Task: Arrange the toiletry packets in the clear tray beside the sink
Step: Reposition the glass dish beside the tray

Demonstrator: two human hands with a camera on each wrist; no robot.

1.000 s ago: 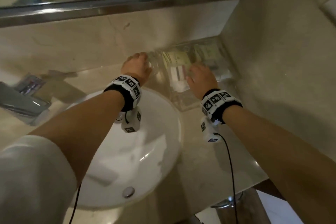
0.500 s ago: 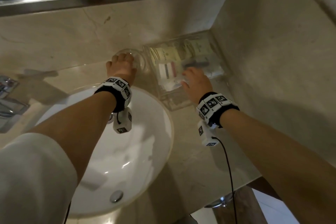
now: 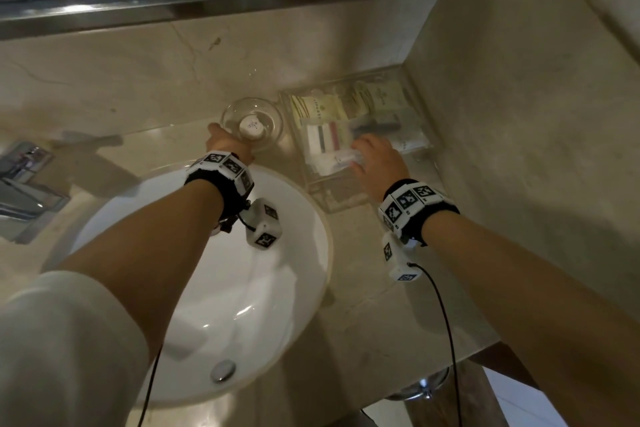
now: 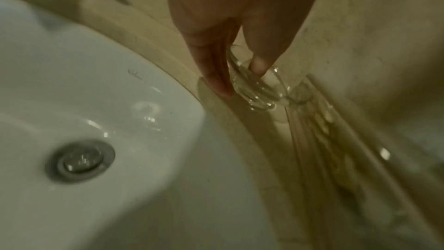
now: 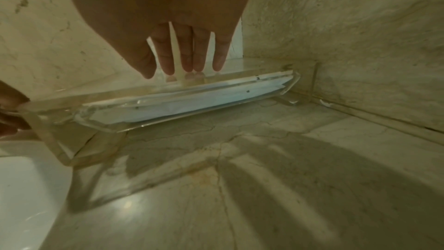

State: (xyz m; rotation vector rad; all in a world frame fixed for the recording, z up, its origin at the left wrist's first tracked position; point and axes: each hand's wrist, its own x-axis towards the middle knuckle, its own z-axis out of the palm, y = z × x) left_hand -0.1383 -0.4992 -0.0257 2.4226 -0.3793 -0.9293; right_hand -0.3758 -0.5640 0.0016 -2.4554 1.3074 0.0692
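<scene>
1. The toiletry packets (image 3: 323, 107) lie inside the clear tray (image 3: 424, 149), which stands in the counter corner, its right side near the side wall and its back near the rear wall. We see cream sachets at the rear, a small sewing kit (image 3: 322, 133) toward the front, and a dark slim item beside it.
2. Our right hand (image 3: 375, 166) reaches over the tray's near edge. Its fingers (image 5: 187, 52) are straight and slightly spread, tips down on the packets, gripping nothing. We judge this to be a flat press that levels or shifts the contents.
3. Our left hand (image 3: 230, 146) pinches the rim of a small glass dish (image 3: 252, 121), thumb inside and fingers outside. We judge that it steadies or repositions the dish so the tray's left wall has clearance.
4. The dish holds a round white item (image 3: 251, 125) and sits just beside the tray.
5. The white sink (image 3: 242, 288) lies directly in front; the faucet (image 3: 24, 184) stands well apart, leftward.
6. The walls limit any movement of the tray to the rear or right.
</scene>
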